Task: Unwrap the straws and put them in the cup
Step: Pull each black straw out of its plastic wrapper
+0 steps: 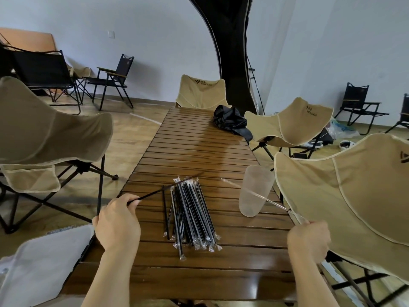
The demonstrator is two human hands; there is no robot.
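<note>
Head view, 1 frame, itemised.

1. Left hand (118,220) – lower left of centre, over the table's left edge. Fingertips pinch the near end of a bare black straw (159,191), which slants up and to the right above the tabletop; its far tip is blurred.
2. Right hand (309,240) – lower right, at the table's right edge. Fingers are closed on 1 end of a clear wrapper (279,205), a thin strip that runs up and to the left across the front of the cup.
3. Cup (256,178) – translucent plastic, upright on the table near its right edge, right of centre in the frame, well apart from the left hand.
4. Wrapped straws (192,216) – a loose pile of black straws in clear sleeves, lying lengthwise at the centre of the frame, between the 2 hands. 1 more black straw (165,211) lies just left of the pile; whether it is sleeved cannot be told.
5. Table (199,140) – long, dark wooden slats, running from the bottom of the frame to the centre.
6. Black fabric bundle (231,120) – on the table's far right corner.
7. Beige camp chairs – 1 at left (51,129), 1 at the table's far end (200,91), 2 at right (292,120) (354,191).
8. Black folding chair (110,78) – upper left, by the wall.
</note>
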